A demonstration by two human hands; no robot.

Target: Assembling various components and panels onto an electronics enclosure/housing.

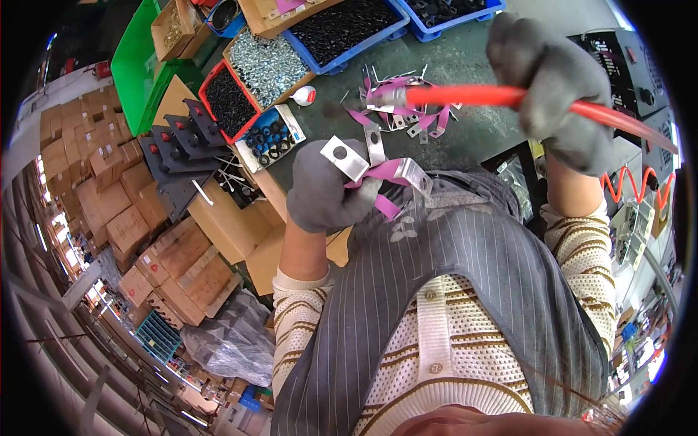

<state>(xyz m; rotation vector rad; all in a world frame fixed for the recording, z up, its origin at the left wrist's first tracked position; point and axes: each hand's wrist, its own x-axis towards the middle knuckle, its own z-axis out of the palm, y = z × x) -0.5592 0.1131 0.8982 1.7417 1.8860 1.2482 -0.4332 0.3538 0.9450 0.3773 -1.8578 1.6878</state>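
Observation:
My left hand, in a grey glove, is closed on a few bent metal brackets with holes and purple film on them. My right hand, gloved the same way, is raised at the right and wrapped round a long red-handled tool. The tool points left over the bench, above a loose pile of metal brackets with purple film. Its far end is silvery and smeared by motion, so its exact kind is unclear.
Along the back of the green bench stand a blue bin of black parts, a box of silvery screws and a red bin. A white bottle is nearby. Black plates sit left; a coiled red hose hangs right.

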